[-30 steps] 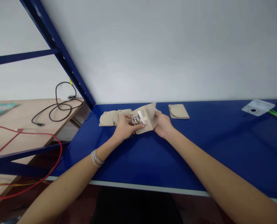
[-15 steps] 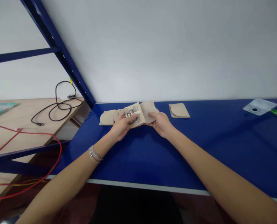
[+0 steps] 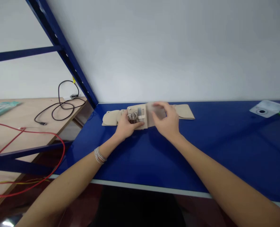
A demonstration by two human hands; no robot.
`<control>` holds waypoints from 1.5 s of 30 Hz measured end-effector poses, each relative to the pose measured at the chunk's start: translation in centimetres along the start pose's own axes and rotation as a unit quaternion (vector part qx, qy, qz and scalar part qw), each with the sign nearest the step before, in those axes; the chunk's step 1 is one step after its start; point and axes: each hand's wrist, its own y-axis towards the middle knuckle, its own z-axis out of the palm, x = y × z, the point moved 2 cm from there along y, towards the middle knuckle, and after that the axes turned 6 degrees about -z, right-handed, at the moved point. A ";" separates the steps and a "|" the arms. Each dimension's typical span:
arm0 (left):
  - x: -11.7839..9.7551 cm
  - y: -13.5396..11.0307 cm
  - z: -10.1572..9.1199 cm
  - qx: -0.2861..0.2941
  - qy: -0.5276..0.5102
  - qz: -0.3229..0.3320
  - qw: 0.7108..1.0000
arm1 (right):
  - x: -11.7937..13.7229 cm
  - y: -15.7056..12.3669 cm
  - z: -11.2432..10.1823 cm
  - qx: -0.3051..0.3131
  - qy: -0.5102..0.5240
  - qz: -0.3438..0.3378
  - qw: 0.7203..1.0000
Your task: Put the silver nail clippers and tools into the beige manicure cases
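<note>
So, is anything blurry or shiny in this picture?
Head view: the right hand looks partly smeared, as does the beige flap beside it; the left hand is sharper. Also head view: the blue tabletop is glossy, and a white glare shows at bottom left.

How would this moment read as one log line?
left hand: holding open beige case; right hand: open at flap, contact unclear; inside case: metal tools; nearby: folded beige cases
</note>
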 end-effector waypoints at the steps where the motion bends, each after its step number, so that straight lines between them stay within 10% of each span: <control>1: 0.0 0.0 0.0 0.007 -0.016 0.005 1.000 | 0.6 -0.1 0.0 0.003 -0.004 -0.012 1.000; 14: -0.7 -0.5 0.1 0.051 0.004 0.055 0.997 | 1.4 -0.8 1.1 0.046 0.129 0.042 0.990; 25: 0.6 -0.3 0.3 0.050 0.068 0.045 0.995 | -1.3 -0.4 2.0 -0.009 0.286 0.225 0.931; 32: 0.5 -0.2 0.8 0.185 -0.034 -0.018 0.982 | -2.5 0.4 1.3 -0.064 0.348 0.321 0.879; 41: 0.2 0.1 0.3 0.156 -0.031 -0.032 0.987 | -5.2 1.2 0.2 -0.128 0.354 0.351 0.857; 45: -0.4 0.2 -0.2 0.069 -0.080 -0.025 0.994 | -6.5 1.9 -1.1 -0.131 0.252 0.332 0.899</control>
